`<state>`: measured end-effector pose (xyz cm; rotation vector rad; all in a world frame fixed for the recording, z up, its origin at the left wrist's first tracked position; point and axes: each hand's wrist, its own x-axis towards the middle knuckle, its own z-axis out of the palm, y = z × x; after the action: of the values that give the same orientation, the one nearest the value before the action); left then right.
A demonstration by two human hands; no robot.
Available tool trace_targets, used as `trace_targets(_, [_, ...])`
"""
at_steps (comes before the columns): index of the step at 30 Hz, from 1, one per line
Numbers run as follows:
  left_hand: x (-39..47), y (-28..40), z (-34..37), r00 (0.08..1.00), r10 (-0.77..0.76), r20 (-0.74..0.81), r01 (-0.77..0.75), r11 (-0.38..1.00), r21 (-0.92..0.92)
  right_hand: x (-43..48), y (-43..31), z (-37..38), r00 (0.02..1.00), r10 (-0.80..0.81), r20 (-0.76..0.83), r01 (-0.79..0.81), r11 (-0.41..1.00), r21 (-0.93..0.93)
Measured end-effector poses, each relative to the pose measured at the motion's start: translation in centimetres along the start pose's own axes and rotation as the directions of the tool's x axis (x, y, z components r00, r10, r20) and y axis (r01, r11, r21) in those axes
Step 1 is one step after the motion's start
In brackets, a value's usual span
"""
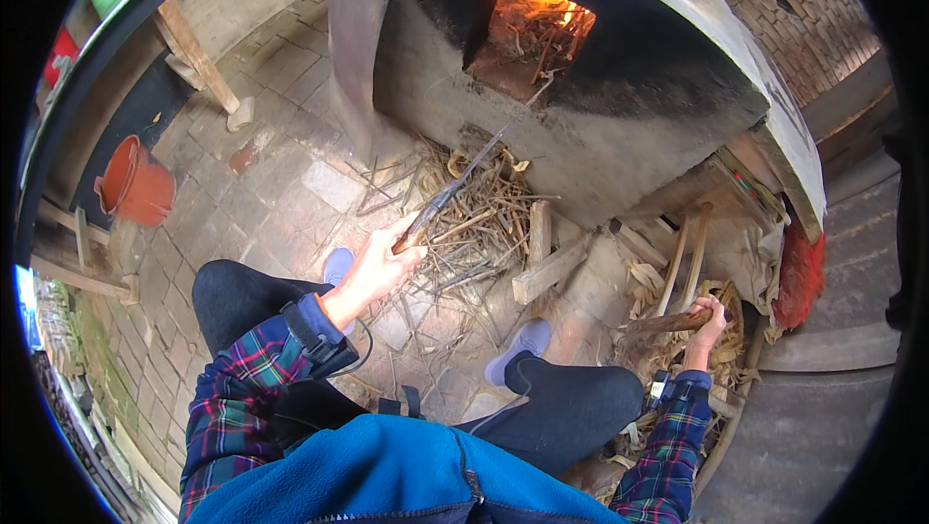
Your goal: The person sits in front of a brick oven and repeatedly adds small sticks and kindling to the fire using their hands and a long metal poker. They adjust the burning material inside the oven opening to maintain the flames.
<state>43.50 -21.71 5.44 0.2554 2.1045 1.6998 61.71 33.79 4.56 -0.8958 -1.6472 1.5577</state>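
My left hand [376, 268] grips the wooden handle of a long metal fire poker [472, 167]. Its thin far end reaches up to the mouth of a stove's firebox [485, 81], where flames [570, 9] burn over a heap of sticks and twigs [541, 38]. Off to the right, my right hand [704, 324] is closed around the end of a piece of wood [664, 323], held above a pile of dry husks and kindling [726, 357]. A heap of loose twigs [479, 219] lies on the brick floor between my feet and the stove.
A wooden block [544, 277] lies by the twigs. A metal sheet [355, 45] stands left of the stove. An orange bucket [141, 183] sits near a wooden-legged table [192, 45] at left. Corrugated panels [813, 408] border the right side.
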Motion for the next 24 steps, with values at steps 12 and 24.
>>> trace_targets(12, [-2.2,3.3,-2.2,0.988,-0.152,-0.015,0.144,0.960,-0.241,6.2,0.7,1.5,0.999,-0.017,0.033,0.017,1.000,-0.019])
trace_targets(24, [-2.8,3.2,-3.0,0.857,-0.274,0.436,0.515,0.480,-0.711,14.3,1.9,3.2,0.999,-0.017,0.049,0.016,1.000,0.027])
